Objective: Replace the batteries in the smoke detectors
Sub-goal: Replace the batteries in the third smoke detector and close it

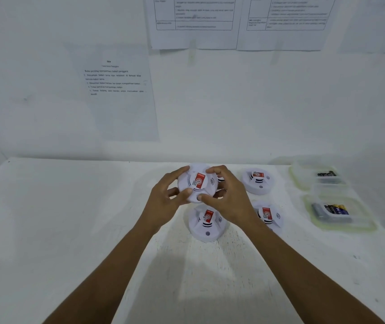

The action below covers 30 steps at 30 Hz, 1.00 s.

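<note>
Writing first. Each smoke detector carries a red sticker with a white round mark and a small code patch. The sticker lettering is too small to read. Curved sound-wave marks are printed beside the sticker.

The instruction sheet [116, 90] taped to the wall has numbered lines in Indonesian. I can make out "Buka penutup kompartemen" in its first line, and the rest is blurry. Two table sheets [193, 19] hang higher up, text unreadable.

Hands: my left hand [165, 199] grips the left rim of the held smoke detector [197, 182], fingers curled over the far edge and thumb on the near edge. My right hand [226, 197] grips the right rim the same way, thumb tip pressed on the near edge close to the small round button. Both hands are closed round it, and it is lifted off the worktop [70, 218], tilted toward me, sticker side up.

On the worktop:
- The front detector [206, 224] sits just below the held one.
- The right rear detector [258, 181] and the right front detector [268, 215] are off to the right, the latter partly behind my right wrist.
- Another detector [220, 179] peeks out behind my right fingers, mostly hidden.

Far right, two clear containers:
- The far container [294, 176] holds dark batteries [326, 174].
- The near container [309, 206] holds batteries [334, 209] with yellow and blue on the wraps, brand not legible.
</note>
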### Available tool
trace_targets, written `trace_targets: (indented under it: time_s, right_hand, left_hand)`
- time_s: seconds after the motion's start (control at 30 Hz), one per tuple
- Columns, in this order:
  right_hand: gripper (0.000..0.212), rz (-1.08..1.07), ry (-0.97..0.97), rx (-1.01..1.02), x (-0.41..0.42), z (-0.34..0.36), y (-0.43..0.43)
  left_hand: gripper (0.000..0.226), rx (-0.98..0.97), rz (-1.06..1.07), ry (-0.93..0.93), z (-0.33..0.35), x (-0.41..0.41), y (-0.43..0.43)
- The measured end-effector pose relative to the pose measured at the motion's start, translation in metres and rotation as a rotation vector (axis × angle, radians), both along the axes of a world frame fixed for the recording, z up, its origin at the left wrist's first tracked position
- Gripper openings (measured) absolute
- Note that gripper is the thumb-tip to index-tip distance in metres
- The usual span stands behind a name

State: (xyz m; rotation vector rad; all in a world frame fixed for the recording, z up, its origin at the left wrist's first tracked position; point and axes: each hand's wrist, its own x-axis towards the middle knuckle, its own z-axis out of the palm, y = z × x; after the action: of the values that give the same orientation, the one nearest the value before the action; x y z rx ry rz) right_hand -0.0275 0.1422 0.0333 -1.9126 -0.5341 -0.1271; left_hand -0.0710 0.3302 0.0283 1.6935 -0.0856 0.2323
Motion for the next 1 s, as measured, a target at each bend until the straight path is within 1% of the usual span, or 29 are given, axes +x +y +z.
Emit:
trace_targets:
  time_s: [0.17,0.47,1.0]
  right_hand:
    - [0.054,-0.017,-0.013,-0.001,0.002,0.001,-0.003]
    - [0.051,-0.008,-0.039,0.007,0.000,0.011,-0.009]
    - [0.050,-0.015,-0.071,0.003,-0.004,0.012,-0.013]
  left_hand:
    - [0.048,0.012,0.012,-0.020,0.002,0.003,-0.004]
    - [0.045,-0.024,0.001,-0.018,0.007,0.005,-0.010]
    - [0.045,-0.027,-0.013,-0.025,0.007,0.003,-0.014]
